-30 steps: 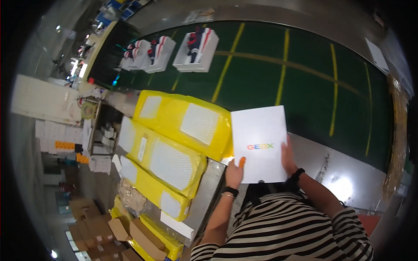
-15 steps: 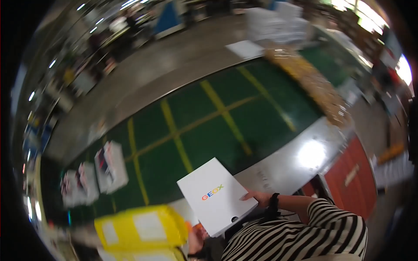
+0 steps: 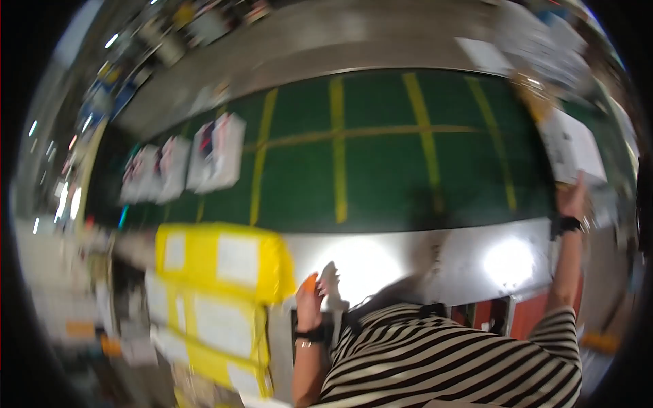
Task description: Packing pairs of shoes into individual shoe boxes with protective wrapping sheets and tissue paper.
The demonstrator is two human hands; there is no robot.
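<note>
At the far right, my right hand (image 3: 573, 196) grips the near edge of a white box (image 3: 577, 146) with dark marks on its side. Its fingers are partly hidden, and motion blurs both. The box is held over the plastic-wrapped stack at the conveyor's right end. My left hand (image 3: 309, 304) hovers over the metal table edge (image 3: 435, 265), beside a yellow-wrapped bundle (image 3: 275, 262). Something orange shows at one fingertip, perhaps a finger cover. The left fingers look loosely bent and apart, with no box in them.
A green conveyor belt (image 3: 381, 166) with yellow lines runs across in front of me. Several open white boxes (image 3: 216, 153) with dark and pink contents sit on its left part. White stacks (image 3: 544, 47) stand at the far right. Red panels (image 3: 537, 316) show below the table edge.
The white box has left my left hand and swung from in front of my body to the far right in my right hand. The view has turned, and my left hand stays low.
</note>
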